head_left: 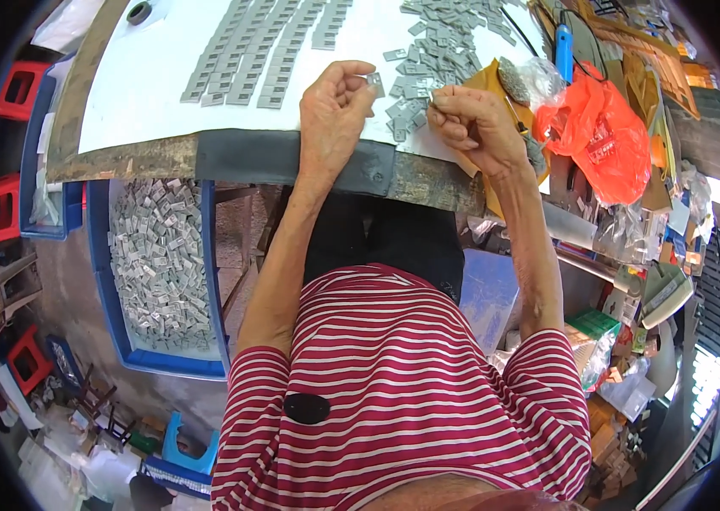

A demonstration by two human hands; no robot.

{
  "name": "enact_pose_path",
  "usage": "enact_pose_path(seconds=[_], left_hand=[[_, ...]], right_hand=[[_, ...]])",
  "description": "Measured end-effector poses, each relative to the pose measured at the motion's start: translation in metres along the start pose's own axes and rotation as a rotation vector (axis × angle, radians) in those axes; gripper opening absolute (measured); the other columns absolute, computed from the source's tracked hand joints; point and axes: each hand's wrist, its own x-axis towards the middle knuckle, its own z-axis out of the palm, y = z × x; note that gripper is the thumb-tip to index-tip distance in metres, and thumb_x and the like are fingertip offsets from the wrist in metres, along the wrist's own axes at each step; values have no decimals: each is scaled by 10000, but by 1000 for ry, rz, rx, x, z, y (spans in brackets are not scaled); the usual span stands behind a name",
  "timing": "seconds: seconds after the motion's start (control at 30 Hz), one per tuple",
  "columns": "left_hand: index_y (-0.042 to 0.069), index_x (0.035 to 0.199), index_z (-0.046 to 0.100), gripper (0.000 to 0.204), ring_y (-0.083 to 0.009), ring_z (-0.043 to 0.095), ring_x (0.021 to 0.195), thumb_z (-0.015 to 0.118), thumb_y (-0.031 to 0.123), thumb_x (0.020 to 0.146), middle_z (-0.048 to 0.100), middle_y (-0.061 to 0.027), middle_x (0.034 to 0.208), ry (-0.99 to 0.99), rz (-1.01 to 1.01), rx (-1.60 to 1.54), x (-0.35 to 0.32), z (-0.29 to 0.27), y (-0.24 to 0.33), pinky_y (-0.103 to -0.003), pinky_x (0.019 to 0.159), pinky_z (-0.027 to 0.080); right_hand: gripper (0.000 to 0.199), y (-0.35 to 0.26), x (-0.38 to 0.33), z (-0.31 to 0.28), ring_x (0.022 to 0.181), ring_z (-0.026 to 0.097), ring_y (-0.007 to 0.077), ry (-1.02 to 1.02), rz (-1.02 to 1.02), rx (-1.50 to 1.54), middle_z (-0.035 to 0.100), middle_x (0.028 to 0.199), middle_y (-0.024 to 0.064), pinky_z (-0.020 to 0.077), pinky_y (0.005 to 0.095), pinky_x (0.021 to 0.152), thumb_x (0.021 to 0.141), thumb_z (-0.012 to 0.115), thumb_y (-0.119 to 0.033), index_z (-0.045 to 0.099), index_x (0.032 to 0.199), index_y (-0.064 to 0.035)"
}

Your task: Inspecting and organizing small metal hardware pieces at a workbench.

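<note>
Over the white-covered table top (143, 94), my left hand (332, 111) is closed, with a small grey rectangular metal piece (376, 83) pinched between thumb and fingertips. My right hand (481, 123) is closed in a pinch too, a little to the right. Something tiny and bright shows at its fingertips, too small to name. Under and beyond the right hand spreads a loose pile of grey metal pieces (441, 51). Left of my hands, similar pieces lie in neat slanting rows (245, 55), each with a dark rectangular mark.
A dark ring (139, 13) sits at the far left of the table. A blue tray (217, 315) full of small metal pieces stands below the table edge. At right are a red plastic bag (607, 136), a blue-handled tool (564, 53) and a yellow envelope (489, 78). Red stools (21, 89) stand left.
</note>
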Motion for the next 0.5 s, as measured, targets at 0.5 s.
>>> enact_pose_path(seconds=[0.5], left_hand=[[-38, 994, 545, 215, -63, 530, 614, 565, 24, 789, 571, -35, 749, 0, -1, -34, 2, -3, -1, -172, 546, 417]], right_hand=[[126, 4, 17, 22, 463, 400, 34, -41, -41, -134, 536, 635, 19, 271, 166, 383, 816, 573, -119, 556, 751, -12]])
